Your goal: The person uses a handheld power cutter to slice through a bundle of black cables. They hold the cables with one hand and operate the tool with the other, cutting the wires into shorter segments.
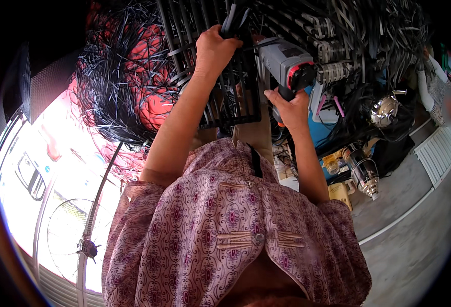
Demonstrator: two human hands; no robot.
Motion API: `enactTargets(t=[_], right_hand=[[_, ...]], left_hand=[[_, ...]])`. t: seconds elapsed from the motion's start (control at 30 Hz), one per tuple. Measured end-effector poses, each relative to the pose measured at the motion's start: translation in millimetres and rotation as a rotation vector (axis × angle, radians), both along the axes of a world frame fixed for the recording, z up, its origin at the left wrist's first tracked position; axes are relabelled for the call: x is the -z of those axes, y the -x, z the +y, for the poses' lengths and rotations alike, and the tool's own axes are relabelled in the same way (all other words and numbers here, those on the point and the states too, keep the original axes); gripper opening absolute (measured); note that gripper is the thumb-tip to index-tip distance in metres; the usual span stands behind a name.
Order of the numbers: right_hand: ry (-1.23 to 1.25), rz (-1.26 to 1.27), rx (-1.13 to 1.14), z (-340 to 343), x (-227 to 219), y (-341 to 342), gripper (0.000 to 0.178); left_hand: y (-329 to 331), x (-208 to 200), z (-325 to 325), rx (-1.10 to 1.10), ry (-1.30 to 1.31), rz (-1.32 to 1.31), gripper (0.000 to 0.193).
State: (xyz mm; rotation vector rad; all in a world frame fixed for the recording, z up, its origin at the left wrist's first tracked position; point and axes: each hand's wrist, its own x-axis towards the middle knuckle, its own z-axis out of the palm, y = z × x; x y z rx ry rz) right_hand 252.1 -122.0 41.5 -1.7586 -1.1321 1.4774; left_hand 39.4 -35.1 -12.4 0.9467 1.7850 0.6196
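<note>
My left hand (pixel 216 51) is closed at the upper middle. It pinches the ends of dark flat strips (pixel 234 21) against a black slatted frame (pixel 246 97). My right hand (pixel 290 108) wraps the handle of a grey power tool (pixel 283 59) with a red ring at its rear. The tool's front points toward the frame, just right of my left hand. Whether its tip touches the frame I cannot tell. Some of my left fingers are hidden behind the strips.
A tangle of black strips (pixel 115 71) over red material lies left. More strip bundles (pixel 333 51) hang at upper right. A shiny metal pot (pixel 384 111), a metal flask (pixel 361 171) and a yellow box (pixel 340 194) are at right. A fan (pixel 87 248) stands lower left. Another person (pixel 437 97) is far right.
</note>
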Motion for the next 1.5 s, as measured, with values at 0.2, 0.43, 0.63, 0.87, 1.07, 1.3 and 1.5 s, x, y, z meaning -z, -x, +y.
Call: enactTargets(t=[0.2,0.43,0.63,0.87,1.07,1.3,1.5], right_hand=[[-0.051,-0.108,-0.129,-3.7,0.3,-6.1,0.024],[-0.026,-0.217,-0.201,-2.8,-5.9,-3.9,0.021],[-0.033,-0.157,-0.136,-2.6,-6.7,-2.8,0.022],[-0.041,-0.198,-0.182,0.0,-6.5,-5.7,0.023],[-0.048,-0.230,-0.240,3.8,-12.2,-5.0,0.023],[-0.180,-0.248,-0.251,3.7,-2.9,-9.5,0.021],[-0.214,-0.259,-0.296,6.6,-1.0,-12.5,0.021]], left_hand=[[0.9,-15.3,1.2,0.035,-0.036,0.138,0.039],[3.1,-16.0,4.3,-0.008,-0.081,0.147,0.040],[1.5,0.9,6.6,-0.051,-0.078,0.064,0.040],[-1.7,-13.8,10.5,-0.014,-0.014,0.094,0.037],[-1.1,-13.9,17.9,0.036,0.011,0.134,0.036],[-9.8,-15.9,23.7,0.035,0.072,0.202,0.037],[-12.2,-16.6,26.5,0.039,0.118,0.222,0.039]])
